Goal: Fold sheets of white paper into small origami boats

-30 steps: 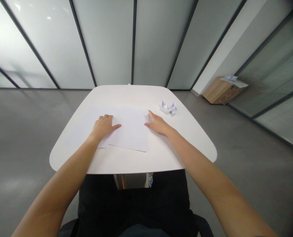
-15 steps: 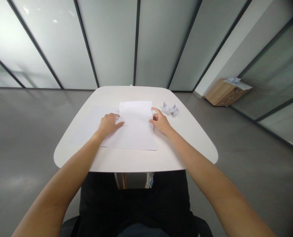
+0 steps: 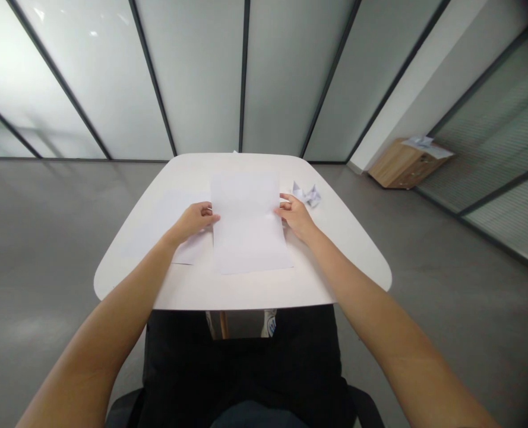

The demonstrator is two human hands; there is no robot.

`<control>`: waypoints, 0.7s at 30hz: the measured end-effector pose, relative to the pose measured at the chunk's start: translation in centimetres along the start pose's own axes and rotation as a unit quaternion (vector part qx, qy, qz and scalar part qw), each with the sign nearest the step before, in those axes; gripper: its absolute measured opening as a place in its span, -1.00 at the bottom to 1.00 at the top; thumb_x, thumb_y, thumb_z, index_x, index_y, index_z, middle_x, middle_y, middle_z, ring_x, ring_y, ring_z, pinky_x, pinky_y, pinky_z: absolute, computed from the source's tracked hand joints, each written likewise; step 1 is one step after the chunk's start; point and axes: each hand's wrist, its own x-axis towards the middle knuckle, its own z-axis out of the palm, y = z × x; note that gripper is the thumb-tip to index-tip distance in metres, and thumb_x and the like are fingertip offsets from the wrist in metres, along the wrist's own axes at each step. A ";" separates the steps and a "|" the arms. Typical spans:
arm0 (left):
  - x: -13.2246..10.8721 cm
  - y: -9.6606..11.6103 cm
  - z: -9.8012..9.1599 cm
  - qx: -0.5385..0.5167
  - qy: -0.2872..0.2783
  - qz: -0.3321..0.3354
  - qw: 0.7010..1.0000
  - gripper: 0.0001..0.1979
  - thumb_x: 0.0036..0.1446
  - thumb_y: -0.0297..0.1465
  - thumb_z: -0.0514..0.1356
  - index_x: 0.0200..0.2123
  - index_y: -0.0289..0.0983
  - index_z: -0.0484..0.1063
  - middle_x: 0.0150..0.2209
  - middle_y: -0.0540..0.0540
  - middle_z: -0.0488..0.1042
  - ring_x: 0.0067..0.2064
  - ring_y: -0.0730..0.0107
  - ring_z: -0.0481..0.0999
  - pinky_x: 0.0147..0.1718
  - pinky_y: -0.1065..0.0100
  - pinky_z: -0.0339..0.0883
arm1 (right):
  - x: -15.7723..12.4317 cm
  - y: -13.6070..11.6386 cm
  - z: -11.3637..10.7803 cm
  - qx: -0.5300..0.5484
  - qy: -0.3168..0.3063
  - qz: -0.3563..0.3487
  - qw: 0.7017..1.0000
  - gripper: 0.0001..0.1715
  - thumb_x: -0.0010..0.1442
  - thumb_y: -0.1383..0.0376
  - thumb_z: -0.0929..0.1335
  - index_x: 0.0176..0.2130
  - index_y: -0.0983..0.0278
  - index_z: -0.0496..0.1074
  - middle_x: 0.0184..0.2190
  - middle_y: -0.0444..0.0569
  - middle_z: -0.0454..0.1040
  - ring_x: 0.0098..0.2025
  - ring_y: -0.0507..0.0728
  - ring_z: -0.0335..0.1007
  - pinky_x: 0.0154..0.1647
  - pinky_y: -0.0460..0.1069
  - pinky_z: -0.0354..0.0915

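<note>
A white sheet of paper (image 3: 249,229) is held between my two hands above the table. My left hand (image 3: 195,219) pinches its left edge, thumb on top and fingers curled behind. On the opposite edge my right hand (image 3: 297,217) grips the sheet the same way, its thumb on the upper face. More white paper (image 3: 157,223) lies flat on the table under and beside my left hand. Just beyond my right hand sits a folded white paper piece (image 3: 307,194) with pointed ends.
The white table (image 3: 344,261) has rounded corners and its front edge is close to my lap. Frosted glass panels (image 3: 201,77) stand behind it. A wooden cabinet (image 3: 401,165) with papers on top is on the floor at the right.
The sheet has been lifted and shifted slightly, apart from the paper at the left. My left hand has closed on its edge, and both hands now hold it.
</note>
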 end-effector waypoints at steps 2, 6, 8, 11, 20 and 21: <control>-0.1 0.2 0.1 -0.019 -0.013 0.007 1.000 -0.63 0.01 -0.16 0.46 -0.25 -0.28 0.50 -0.37 -0.04 0.53 -0.37 0.40 0.49 -0.38 0.37 0.34 | -0.1 0.0 -0.3 -0.003 0.001 0.025 1.000 -0.33 -0.06 0.28 0.59 0.06 0.18 0.47 -0.28 -0.16 0.58 -0.27 0.06 0.54 -0.25 -0.06 0.45; 0.0 0.2 0.1 -0.050 -0.003 0.007 0.999 -0.63 -0.02 -0.18 0.46 -0.23 -0.29 0.54 -0.30 -0.08 0.57 -0.28 0.36 0.54 -0.24 0.32 0.41 | -0.5 -0.4 -0.9 0.006 -0.025 0.080 0.996 -0.40 -0.05 0.44 0.57 0.00 0.20 0.50 -0.28 -0.11 0.58 -0.28 0.08 0.58 -0.25 -0.04 0.53; 0.1 0.1 0.1 -0.065 0.003 0.010 0.998 -0.60 -0.03 -0.17 0.47 -0.21 -0.29 0.55 -0.26 -0.09 0.59 -0.24 0.34 0.55 -0.20 0.31 0.42 | -0.7 -0.5 -1.1 0.002 -0.040 0.092 0.995 -0.39 -0.06 0.48 0.57 0.00 0.22 0.51 -0.34 -0.11 0.58 -0.31 0.09 0.58 -0.24 -0.03 0.55; 0.2 0.1 0.1 -0.082 0.014 0.008 0.997 -0.57 -0.04 -0.14 0.48 -0.20 -0.29 0.55 -0.25 -0.09 0.59 -0.22 0.34 0.55 -0.18 0.31 0.43 | -0.8 -0.5 -1.1 -0.018 -0.039 0.098 0.994 -0.52 -0.08 0.50 0.59 -0.13 0.26 0.54 -0.38 -0.11 0.59 -0.34 0.07 0.55 -0.23 -0.03 0.54; 0.0 0.0 -0.4 -0.102 -0.041 -0.043 0.993 -0.46 -0.11 -0.17 0.55 -0.08 -0.24 0.52 -0.34 -0.02 0.57 -0.28 0.35 0.57 -0.17 0.25 0.51 | -0.4 -0.8 -1.2 -0.002 -0.018 0.052 0.998 -0.62 -0.17 0.32 0.65 -0.32 0.27 0.56 -0.35 -0.08 0.64 -0.30 0.07 0.53 -0.20 -0.02 0.49; 0.0 -0.1 -0.4 -0.103 -0.040 -0.045 0.993 -0.47 -0.12 -0.18 0.55 -0.10 -0.24 0.52 -0.35 -0.01 0.57 -0.29 0.36 0.57 -0.17 0.25 0.52 | -0.4 -0.8 -1.2 0.000 -0.019 0.050 0.999 -0.62 -0.17 0.31 0.65 -0.32 0.27 0.56 -0.35 -0.08 0.64 -0.29 0.08 0.53 -0.20 -0.02 0.49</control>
